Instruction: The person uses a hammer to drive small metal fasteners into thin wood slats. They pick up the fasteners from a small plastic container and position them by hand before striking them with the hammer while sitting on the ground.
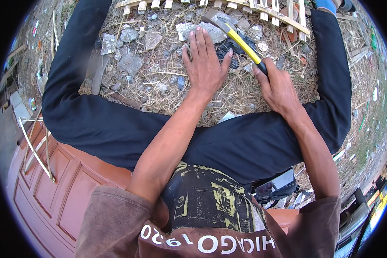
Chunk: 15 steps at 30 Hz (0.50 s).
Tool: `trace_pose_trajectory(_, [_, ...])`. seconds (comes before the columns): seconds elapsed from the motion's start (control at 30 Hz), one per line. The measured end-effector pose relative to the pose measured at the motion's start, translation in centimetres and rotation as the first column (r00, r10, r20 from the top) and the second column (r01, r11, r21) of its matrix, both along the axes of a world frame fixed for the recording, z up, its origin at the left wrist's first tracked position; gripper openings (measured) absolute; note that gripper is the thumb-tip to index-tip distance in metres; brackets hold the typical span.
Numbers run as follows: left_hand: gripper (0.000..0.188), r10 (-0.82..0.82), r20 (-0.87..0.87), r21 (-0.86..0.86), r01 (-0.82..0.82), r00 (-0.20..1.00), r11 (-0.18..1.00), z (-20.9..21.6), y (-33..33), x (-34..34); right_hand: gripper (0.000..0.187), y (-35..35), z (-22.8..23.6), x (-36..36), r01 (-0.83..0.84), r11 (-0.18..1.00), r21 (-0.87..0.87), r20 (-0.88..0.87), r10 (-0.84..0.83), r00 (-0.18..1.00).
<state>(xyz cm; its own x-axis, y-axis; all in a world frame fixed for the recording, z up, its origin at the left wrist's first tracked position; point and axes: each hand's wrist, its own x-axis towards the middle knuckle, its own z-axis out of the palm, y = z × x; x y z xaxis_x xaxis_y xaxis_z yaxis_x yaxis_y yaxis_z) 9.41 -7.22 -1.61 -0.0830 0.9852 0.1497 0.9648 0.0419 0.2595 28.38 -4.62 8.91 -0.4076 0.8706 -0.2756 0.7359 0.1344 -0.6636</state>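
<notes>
My right hand [276,84] grips a claw hammer [243,44] by the black lower end of its yellow handle. The dark hammer head points up and to the left, over a flat grey stone [219,34]. My left hand [205,64] is spread palm down, its fingertips at the stone's near edge and its thumb stretched toward a crumpled piece of black plastic [233,55]. Whether a small thing lies under the left fingers cannot be seen. Beyond the stone, a row of short wooden slats on a curved strip [284,18] crosses the far edge of view.
My legs in dark trousers [103,118] frame the ground on both sides. Broken stones [131,63] and dry straw cover it. At the lower left lies a brown panelled door [64,189] with thin crossed sticks [36,148] on it. A phone [276,182] rests by my right hip.
</notes>
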Motion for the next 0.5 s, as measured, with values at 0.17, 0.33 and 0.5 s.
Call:
trace_pose_trajectory(0.17, [0.089,0.01,-0.001,-0.042,-0.01,1.0,0.999,0.1,0.0,0.1,0.023,0.8,-0.9,0.2,-0.01,0.999,0.032,0.075,0.007,0.997])
trace_pose_trajectory(0.33, [0.09,0.008,-0.002,-0.039,-0.008,1.0,0.999,-0.1,0.0,-0.1,0.023,0.3,-0.1,0.2,0.0,1.0,-0.003,0.005,0.0,1.0])
trace_pose_trajectory(0.5, [0.09,0.008,0.023,-0.022,-0.007,1.0,1.0,0.0,0.1,0.1,0.023,0.4,-1.0,0.5,-0.012,1.0,0.015,0.079,0.011,0.997])
